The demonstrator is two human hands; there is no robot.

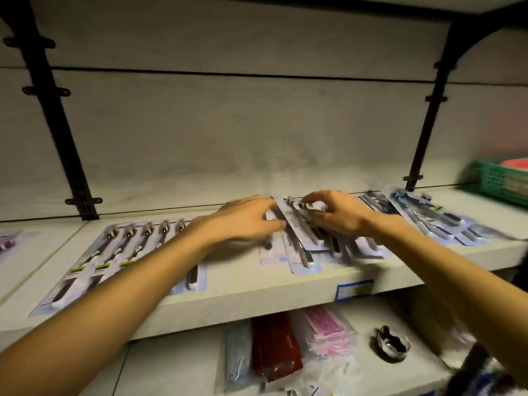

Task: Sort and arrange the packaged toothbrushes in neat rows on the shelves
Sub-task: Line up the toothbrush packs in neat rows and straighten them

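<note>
Packaged toothbrushes lie flat on a pale shelf (257,292). A neat row of packs (114,252) lies at the left, partly under my left forearm. A loose overlapping pile (300,252) sits in the middle, and darker packs (423,215) fan out at the right. My left hand (243,221) rests on the pile's left side, fingertips touching a pack. My right hand (334,215) has curled fingers pinching the top pack (297,224) of the pile, which is tilted.
A green basket (503,181) stands at the back right of the shelf. Black brackets (57,124) run up the back wall. On the lower shelf lie a red pack (274,347), pink packs (331,332), a blue pack (237,358) and a dark round object (388,344).
</note>
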